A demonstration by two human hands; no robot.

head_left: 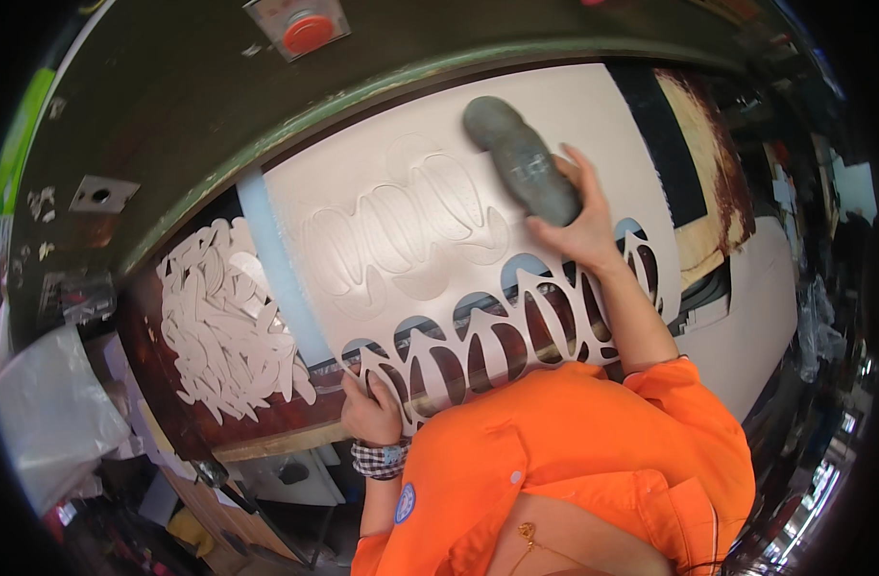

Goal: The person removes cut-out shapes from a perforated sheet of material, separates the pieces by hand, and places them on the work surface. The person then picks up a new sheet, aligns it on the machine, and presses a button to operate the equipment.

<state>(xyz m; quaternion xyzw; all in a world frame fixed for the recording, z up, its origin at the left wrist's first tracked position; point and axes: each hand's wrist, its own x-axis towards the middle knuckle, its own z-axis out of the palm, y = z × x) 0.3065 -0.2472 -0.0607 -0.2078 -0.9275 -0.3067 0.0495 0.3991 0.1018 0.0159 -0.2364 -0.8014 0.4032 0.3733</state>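
Observation:
A pale, creamy sheet [574, 106] lies across the work surface, with a row of shoe-part-shaped holes along its near edge. Pressed outlines of similar curved pieces mark its middle left. My right hand [581, 211] grips the near right side of a dark grey-green cutting die [524, 158], long and waisted like a shoe sole, over the sheet's uncut right part. The fingers wrap its edge; whether the die touches the sheet I cannot tell. At the sheet's near left corner, my left hand [370, 408] is closed on the perforated edge, thumb and fingers around a thin strip.
A heap of cut pale pieces [218, 317] lies to the left, beside a light blue strip [290, 269]. The dark green machine body [190, 125] runs along the far side and carries a red button [307, 33]. Clear plastic [60, 413] hangs at the far left.

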